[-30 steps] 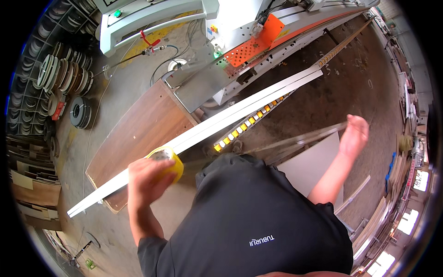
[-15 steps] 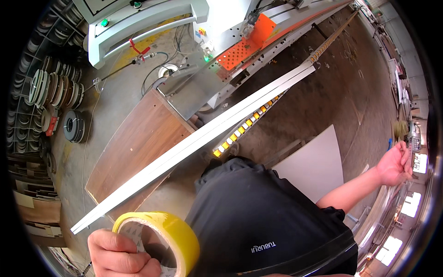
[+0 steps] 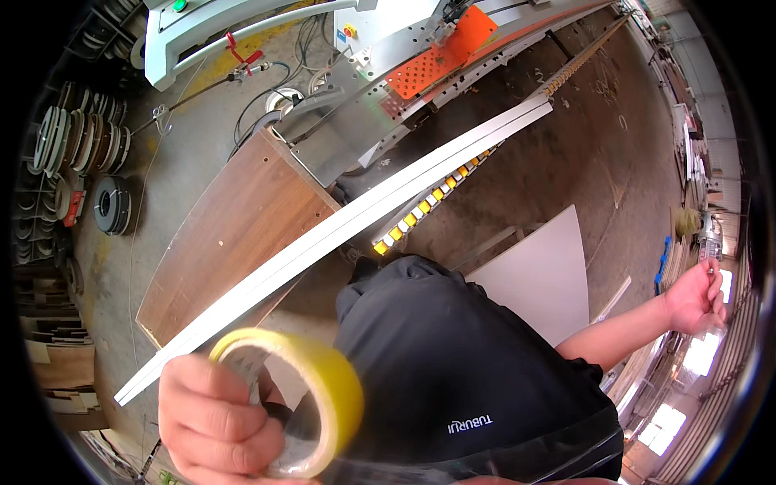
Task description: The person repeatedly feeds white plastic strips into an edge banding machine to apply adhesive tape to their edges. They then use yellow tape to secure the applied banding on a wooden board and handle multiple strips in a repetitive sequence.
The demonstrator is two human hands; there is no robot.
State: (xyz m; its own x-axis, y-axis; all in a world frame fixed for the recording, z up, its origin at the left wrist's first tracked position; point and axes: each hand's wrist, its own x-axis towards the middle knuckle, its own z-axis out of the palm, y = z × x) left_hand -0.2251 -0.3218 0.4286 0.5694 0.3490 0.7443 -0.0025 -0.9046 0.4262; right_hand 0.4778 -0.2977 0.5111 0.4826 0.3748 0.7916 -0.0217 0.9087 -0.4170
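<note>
My left hand (image 3: 222,416) is wrapped round the rim of a roll of yellow packing tape (image 3: 346,404), with fingers through its core. Off to the right, my right hand (image 3: 697,297) is raised with its fingers pinched. A see-through strip shows just below those fingers, and a glossy clear band runs along the lower edge from the roll, so it looks like the tape's pulled-out end. Long narrow white panels (image 3: 339,234) lie together in front of me, slanting from near left to far right, apart from both hands.
The panels cross a brown wooden tabletop (image 3: 234,242) and a roller rail (image 3: 436,198) with yellow and white rollers. Beyond stands a machine with an orange perforated guard (image 3: 428,69). A white board (image 3: 541,275) is at my right. Edging rolls (image 3: 77,141) fill the left.
My left hand and the tape roll have moved slightly up and right, and the roll has turned. My right hand has dropped a little. The whole view has shifted slightly.
</note>
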